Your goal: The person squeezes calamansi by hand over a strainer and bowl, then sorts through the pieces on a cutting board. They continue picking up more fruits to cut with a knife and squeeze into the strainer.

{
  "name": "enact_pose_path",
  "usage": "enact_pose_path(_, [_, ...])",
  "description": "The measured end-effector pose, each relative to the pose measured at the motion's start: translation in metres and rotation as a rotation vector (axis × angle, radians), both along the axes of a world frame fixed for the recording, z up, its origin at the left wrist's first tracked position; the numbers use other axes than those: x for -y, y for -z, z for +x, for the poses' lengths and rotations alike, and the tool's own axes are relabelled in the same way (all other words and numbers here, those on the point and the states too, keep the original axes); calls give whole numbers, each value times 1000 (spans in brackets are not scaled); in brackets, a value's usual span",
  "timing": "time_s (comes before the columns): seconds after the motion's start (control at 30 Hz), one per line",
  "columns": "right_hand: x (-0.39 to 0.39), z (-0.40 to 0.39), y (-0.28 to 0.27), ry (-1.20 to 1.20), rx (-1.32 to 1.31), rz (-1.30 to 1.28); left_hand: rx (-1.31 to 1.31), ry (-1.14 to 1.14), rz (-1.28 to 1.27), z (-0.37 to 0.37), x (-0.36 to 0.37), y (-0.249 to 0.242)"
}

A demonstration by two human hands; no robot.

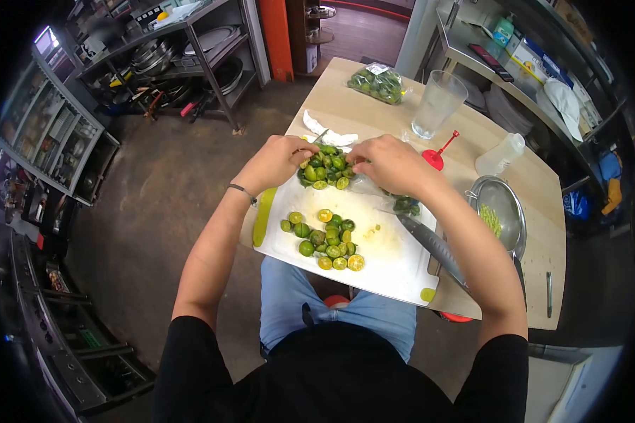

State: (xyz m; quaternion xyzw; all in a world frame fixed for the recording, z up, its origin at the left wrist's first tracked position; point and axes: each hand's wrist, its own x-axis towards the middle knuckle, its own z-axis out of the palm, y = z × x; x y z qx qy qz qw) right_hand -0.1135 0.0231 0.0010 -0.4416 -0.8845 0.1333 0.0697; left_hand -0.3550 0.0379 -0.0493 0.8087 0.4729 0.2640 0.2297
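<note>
Cut and whole small green citrus fruits, like calamansi, form a heap (324, 166) at the far side of the white cutting board (395, 247). My left hand (287, 158) is at the heap's left edge, its fingers curled into a pinch. From the right, my right hand (390, 163) bends its fingers closed against the other edge. What either pinches is too small to tell. Clear plastic (365, 185) shows below my right hand. Nearer me lies a second group of fruits (331, 236), several with orange cut faces. A dark-handled knife (430, 243) rests at the board's right, partly under my right forearm.
On the wooden table (536, 282) are a bagged batch of green fruits (376, 83), a clear cup (439, 104), a red funnel-like piece (434, 158), a plastic bottle (501, 155), a strainer (499, 211) with fruit seeds or pulp, and a pen (549, 295). Crumpled white tissue (329, 134) lies beyond the heap.
</note>
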Motion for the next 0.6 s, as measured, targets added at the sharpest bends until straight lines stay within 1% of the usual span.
enact_pose_path(0.03, [5,3,-2,0,-1,-2,-10,-7,22,0,0,0])
enact_pose_path(0.1, [16,13,-6,-77,13,-6,-22,-12,43,-1,-1,1])
enact_pose_path(0.2, [33,30,-11,-59,-10,-8,-8,-42,-27,0,-4,6])
enact_pose_path(0.27, [47,37,-23,-17,0,-22,11,-46,73,1,-3,7])
enact_pose_path(0.3, [54,40,-25,22,11,-38,8,-43,68,2,0,5])
enact_pose_path(0.37, [68,41,-18,5,5,-67,77,-109,206,5,7,0])
enact_pose_path(0.4, [76,41,-16,-15,2,-87,74,-102,203,8,16,-10])
enact_pose_path(0.47, [96,33,9,-93,-31,-88,-20,116,23,14,44,-28])
enact_pose_path(0.53, [120,18,10,-69,87,-107,-15,254,-56,23,67,-24])
enact_pose_path(0.6, [128,15,23,-53,66,-85,-67,283,-61,32,86,-20])
